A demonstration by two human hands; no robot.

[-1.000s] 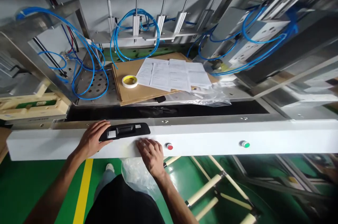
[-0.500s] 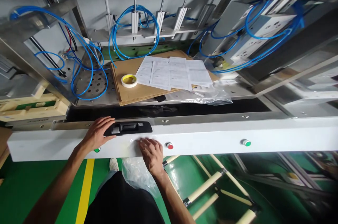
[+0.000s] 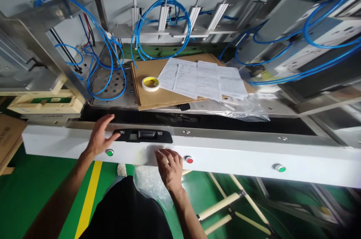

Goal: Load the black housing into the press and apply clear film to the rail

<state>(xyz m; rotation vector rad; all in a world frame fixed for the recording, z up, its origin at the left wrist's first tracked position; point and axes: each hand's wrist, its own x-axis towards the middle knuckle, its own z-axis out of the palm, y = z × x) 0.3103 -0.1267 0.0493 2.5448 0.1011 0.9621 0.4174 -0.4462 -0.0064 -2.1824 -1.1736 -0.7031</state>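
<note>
A long black plastic switch panel [image 3: 143,136], like a car door's, lies along the front edge of the machine. It has a recessed grip and a square opening. My left hand [image 3: 99,135] is at the panel's left end, with thumb and fingers spread apart and nothing between them. Below the panel, my right hand [image 3: 170,167] hangs in front of the white front rail [image 3: 237,158], left of the red button [image 3: 189,159]. Its fingers are curled together; whatever the fingertips pinch, if anything, is hidden.
Behind a dark slot, cardboard sheets [image 3: 166,100] carry printed papers [image 3: 208,81] and a tape roll [image 3: 150,84]. Blue air hoses [image 3: 137,28] loop around cylinders. Green buttons [image 3: 109,152] sit on the rail. Clear plastic bags [image 3: 150,182] and a tube frame [image 3: 220,206] are below.
My left hand has opened and come off the black switch panel, moving left. My right hand keeps its curled pose below the panel. The view has shifted and tilted slightly.
</note>
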